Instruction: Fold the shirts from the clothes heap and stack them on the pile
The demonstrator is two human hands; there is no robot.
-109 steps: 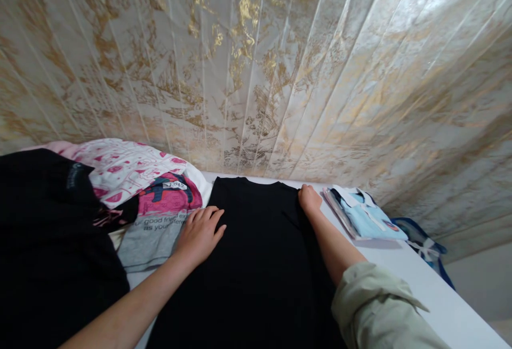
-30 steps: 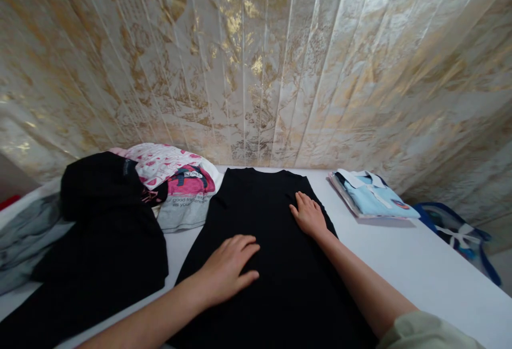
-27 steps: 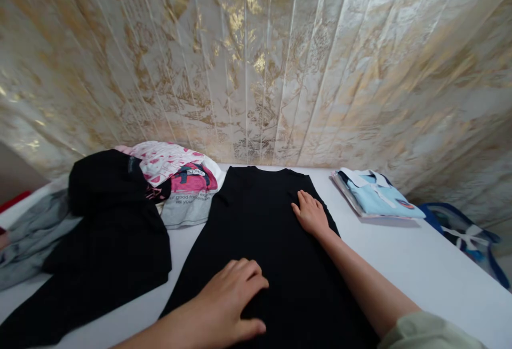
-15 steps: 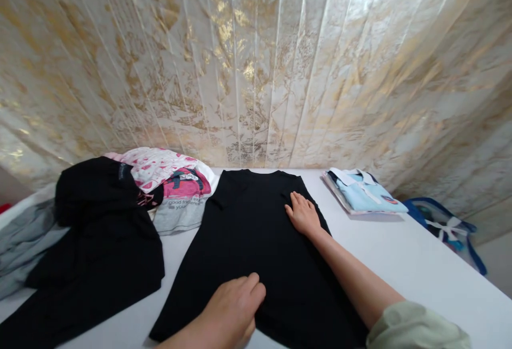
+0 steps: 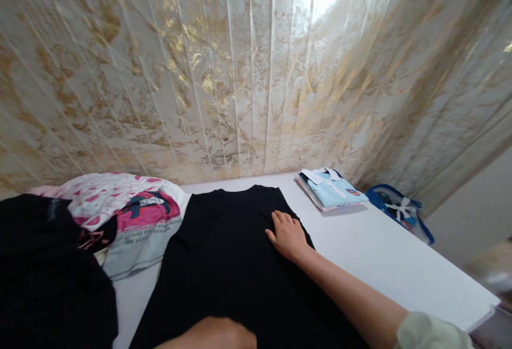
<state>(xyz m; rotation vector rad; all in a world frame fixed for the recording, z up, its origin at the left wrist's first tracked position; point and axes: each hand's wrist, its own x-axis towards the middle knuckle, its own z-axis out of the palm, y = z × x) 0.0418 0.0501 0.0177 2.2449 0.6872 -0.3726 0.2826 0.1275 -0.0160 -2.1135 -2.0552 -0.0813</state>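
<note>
Looking matt and smooth on the black shirt (image 5: 228,269), all cloth. Showing soft, matt cloth on the grey shirt (image 5: 136,253). Reading matt cloth on the folded light-blue shirt (image 5: 336,192). Throwing glossy, foil-like gold glints off the creased backdrop (image 5: 240,88). Looking smooth, low-sheen on the table (image 5: 384,253). Showing clear, plastic-looking film on the blue-trimmed bag (image 5: 414,225).

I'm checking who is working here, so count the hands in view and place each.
2. The right hand lies on the upper part of the black shirt; the left hand is at the picture's bottom edge, partly cut off.
</note>
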